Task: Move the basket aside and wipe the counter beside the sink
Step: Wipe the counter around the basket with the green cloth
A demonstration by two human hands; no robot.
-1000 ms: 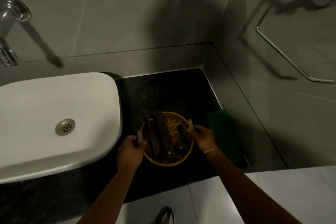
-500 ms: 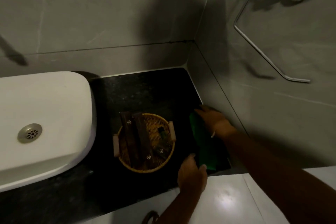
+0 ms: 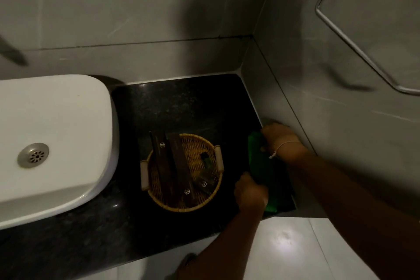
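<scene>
A round woven basket (image 3: pixel 200 150) with two pale handles rests on the black counter (image 3: pixel 181 102) just right of the white sink (image 3: pixel 56 134). Dark flat packets and a small bottle lie inside it. A folded green cloth (image 3: pixel 261 166) lies at the counter's right end, against the wall. My right hand (image 3: pixel 279 141) grips the cloth's far end. My left hand (image 3: pixel 250 193) closes on its near end, beside the basket's right handle. Neither hand touches the basket.
Grey tiled walls close the counter at the back and right. A metal towel ring (image 3: pixel 363 52) hangs on the right wall. The sink drain (image 3: pixel 33 155) shows at left. Pale floor tiles (image 3: pixel 295 245) lie beyond the counter's front edge.
Both hands left the basket's handles and moved right to the green cloth. The basket stands where they set it, near the sink. My view has shifted right.
</scene>
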